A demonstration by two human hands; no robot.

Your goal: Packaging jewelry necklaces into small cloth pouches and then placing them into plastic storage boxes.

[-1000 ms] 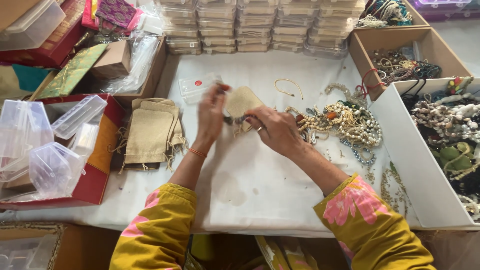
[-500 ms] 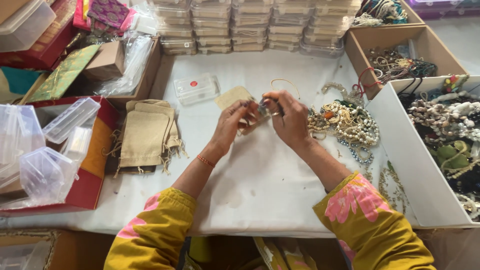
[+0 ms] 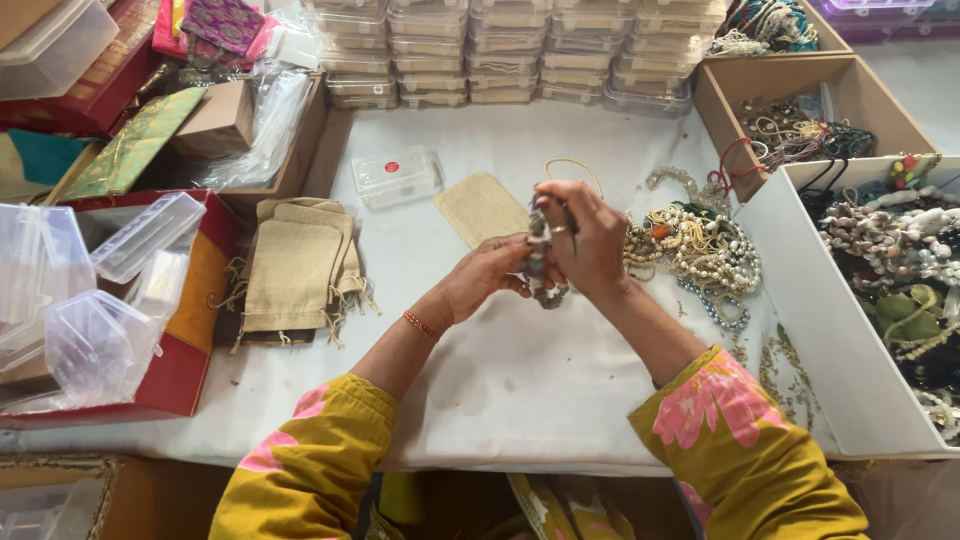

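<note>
Both my hands meet above the white table (image 3: pixel 500 370), holding a small beaded bracelet (image 3: pixel 542 268) between them. My left hand (image 3: pixel 485 275) grips it from the left side. My right hand (image 3: pixel 585 235) pinches it from above, fingers curled. A flat beige cloth pouch (image 3: pixel 482 207) lies on the table just beyond my hands. A small clear plastic box (image 3: pixel 397 176) with a red dot sits to the pouch's left. A heap of pearl and bead jewellery (image 3: pixel 695 250) lies right of my right hand.
A stack of beige drawstring pouches (image 3: pixel 295 270) lies at left, beside a red box (image 3: pixel 175 350) with clear plastic cases (image 3: pixel 95 330). Rows of clear boxes (image 3: pixel 510 50) line the back. Open cardboard and white trays (image 3: pixel 800 260) of necklaces stand at right.
My left hand has let go of the beige pouch, which now lies flat on the table. Both hands have come together and nearer to me, holding the bracelet.
</note>
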